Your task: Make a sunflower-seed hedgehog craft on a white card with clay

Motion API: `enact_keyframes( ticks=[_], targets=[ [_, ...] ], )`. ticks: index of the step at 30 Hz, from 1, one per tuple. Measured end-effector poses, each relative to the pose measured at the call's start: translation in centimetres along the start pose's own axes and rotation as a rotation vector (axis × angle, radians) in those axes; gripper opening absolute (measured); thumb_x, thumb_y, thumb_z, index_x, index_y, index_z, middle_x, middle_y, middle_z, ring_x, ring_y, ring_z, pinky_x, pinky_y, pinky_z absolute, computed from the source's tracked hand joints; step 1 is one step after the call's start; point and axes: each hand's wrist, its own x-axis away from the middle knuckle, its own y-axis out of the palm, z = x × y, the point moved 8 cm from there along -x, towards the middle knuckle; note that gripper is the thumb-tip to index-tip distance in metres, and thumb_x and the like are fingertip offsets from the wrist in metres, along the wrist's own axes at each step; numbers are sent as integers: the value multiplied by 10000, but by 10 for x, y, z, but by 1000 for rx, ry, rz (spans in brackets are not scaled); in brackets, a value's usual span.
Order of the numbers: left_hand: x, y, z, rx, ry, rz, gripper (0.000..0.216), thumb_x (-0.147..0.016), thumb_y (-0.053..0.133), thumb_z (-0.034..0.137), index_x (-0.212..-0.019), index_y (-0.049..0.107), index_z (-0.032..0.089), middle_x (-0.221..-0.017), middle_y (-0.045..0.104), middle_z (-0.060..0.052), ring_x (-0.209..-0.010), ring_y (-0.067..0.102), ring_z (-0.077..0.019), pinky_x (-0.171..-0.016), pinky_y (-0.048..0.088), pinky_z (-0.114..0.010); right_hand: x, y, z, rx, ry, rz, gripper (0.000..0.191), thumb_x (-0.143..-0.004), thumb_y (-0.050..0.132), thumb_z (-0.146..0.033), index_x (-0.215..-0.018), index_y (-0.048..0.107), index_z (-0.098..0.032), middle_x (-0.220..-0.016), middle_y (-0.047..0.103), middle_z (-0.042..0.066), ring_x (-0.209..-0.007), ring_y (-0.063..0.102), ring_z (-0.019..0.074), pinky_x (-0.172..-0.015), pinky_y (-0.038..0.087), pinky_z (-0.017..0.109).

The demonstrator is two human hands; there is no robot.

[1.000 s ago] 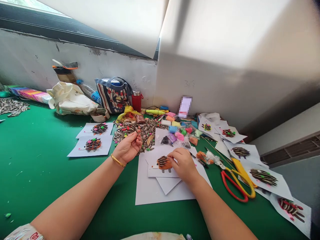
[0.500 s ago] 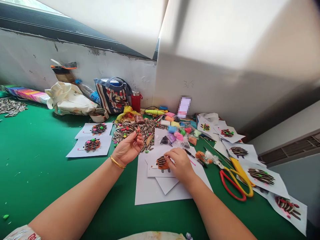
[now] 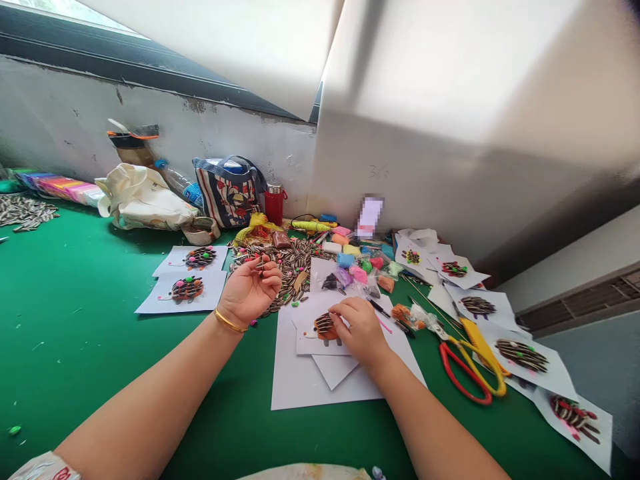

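two hands stay close: left hand (image 3: pixel 249 291), at 10 o'clock from the clay hedgehog (image 3: pixel 324 327) on its white card (image 3: pixel 306 343), has curled tighter round its sunflower seeds (image 3: pixel 261 265); right hand (image 3: pixel 357 328) keeps fingertips pinched on the hedgehog's back, so seed-planting likely continues.

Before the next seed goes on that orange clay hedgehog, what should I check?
1. Supply: left hand holds seeds at its fingertips, ok.
2. Contact: right hand touches the clay hedgehog, ok.
3. Base: paper sheet lies flat, ok.
4. Refill: seed pile just beyond left hand, ok.
5. Hazard: scissors lie apart, right of right hand, ok.
6. Hold: stuck seeds firm, cannot tell.
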Motion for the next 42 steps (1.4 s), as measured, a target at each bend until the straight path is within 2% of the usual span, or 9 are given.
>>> enact_keyframes(
  ticks=[7,10,13,18,23,26,34,38,42],
  targets=[
    [10,11,-27,-27,-110,-19,101,-899,469,152,-850,557,159,-699,450,-4,-566,467,-73,-457,417,-151,-1,-1,-12,-147,15,-10,225,-898,533,-198,-1088,652,-222,-1001,663,83,-980,575,226,-867,443,395],
    [18,16,-50,0,-196,-44,92,-894,477,155,-850,558,155,-705,454,-7,-572,476,-72,-466,432,-153,1,13,-21,-481,146,-87,513,-873,570,-220,-1369,454,-285,-1262,564,98,-1060,577,218,-807,515,361],
    [28,23,-71,33,-285,-90,104,-899,464,155,-868,563,143,-705,450,-9,-574,469,-71,-483,449,-157,5,32,-35,-837,324,-204,816,-798,668,-239,-1477,234,-366,-1422,426,75,-1122,561,216,-728,545,313],
    [33,21,-84,-13,-343,-72,97,-893,478,165,-858,566,147,-705,452,-9,-560,459,-65,-455,421,-143,8,43,-56,-1201,451,-398,550,-818,621,-246,-1334,463,-349,-1150,595,28,-888,642,159,-603,487,236],
    [27,13,-84,-9,-344,-65,96,-887,476,160,-886,568,134,-755,483,-30,-632,508,-81,-475,431,-147,13,48,-40,-1268,629,-342,230,-827,643,-367,-986,606,-205,-872,624,9,-686,625,107,-518,369,196],
    [24,8,-83,3,-332,-55,98,-899,477,171,-894,567,133,-791,503,-40,-664,528,-88,-489,441,-155,14,50,-34,-1363,678,-311,270,-827,640,-442,-844,581,-179,-771,620,-4,-593,584,79,-483,315,184],
    [5,-12,-50,3,-187,89,198,-933,496,233,-755,505,147,-718,481,-8,-589,512,-72,-381,342,-128,11,36,-22,-1654,768,-216,224,-796,681,-344,-862,540,-183,-799,690,50,-616,636,118,-466,315,171],
    [0,-20,-38,-253,-56,140,60,-895,530,129,-923,583,133,-716,492,11,-499,436,-32,-351,240,-102,12,35,-13,-1693,830,-138,195,-821,657,-320,-881,524,-191,-876,712,63,-600,620,98,-488,362,173],
    [7,-7,-49,-875,100,14,194,-892,580,330,-930,655,155,-564,396,63,-413,284,-40,-371,210,-157,12,36,-8,-1676,822,-76,219,-831,656,-343,-910,509,-201,-902,716,49,-537,563,64,-500,379,177]
  ],
)
